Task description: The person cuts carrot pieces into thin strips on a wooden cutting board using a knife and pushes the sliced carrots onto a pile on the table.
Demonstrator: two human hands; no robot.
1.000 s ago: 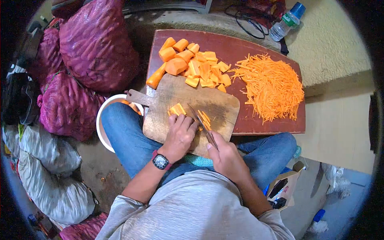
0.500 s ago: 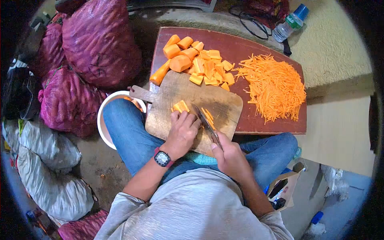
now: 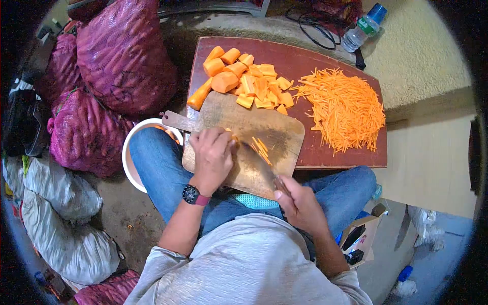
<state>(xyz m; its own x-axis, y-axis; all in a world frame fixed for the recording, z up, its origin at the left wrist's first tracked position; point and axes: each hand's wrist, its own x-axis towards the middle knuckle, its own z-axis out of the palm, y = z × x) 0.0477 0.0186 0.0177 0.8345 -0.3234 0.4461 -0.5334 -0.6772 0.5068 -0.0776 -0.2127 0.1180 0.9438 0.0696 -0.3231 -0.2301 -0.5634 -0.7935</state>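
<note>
We see the left hand (image 3: 212, 155) lying on the cutting board (image 3: 254, 127), with its fingers curled down over a small piece of carrot (image 3: 230, 133), of which only an orange corner shows at the fingertips. The right hand (image 3: 300, 203) is at the near edge of the board, and its fingers are clenched around the handle of the knife (image 3: 262, 161). The blade goes up and to the left from this hand, across the board, and its tip is close to the left fingers. Just beside the blade, on its far side, there are a few thin carrot sticks (image 3: 261, 147) lying on the board.

The cutting board rests on the person's knees and partly on the dark red tabletop (image 3: 305, 56). Its handle (image 3: 175, 121) points to the left, over the rim of a white bowl (image 3: 133, 152) that stands on the floor. The right half of the board is bare wood (a darker stain is in the middle), so there is free room there.

Beyond the far edge of the board lies a heap of carrot chunks (image 3: 244, 79), touching this edge. To the right of them, a wide pile of shredded carrot (image 3: 345, 109) reaches nearly to the right edge of the tabletop. A strip of bare red surface is between the board and this pile.

On the left, purple mesh sacks (image 3: 122, 56) stand close against the table. A plastic bottle (image 3: 363, 28) lies behind the far right corner.
</note>
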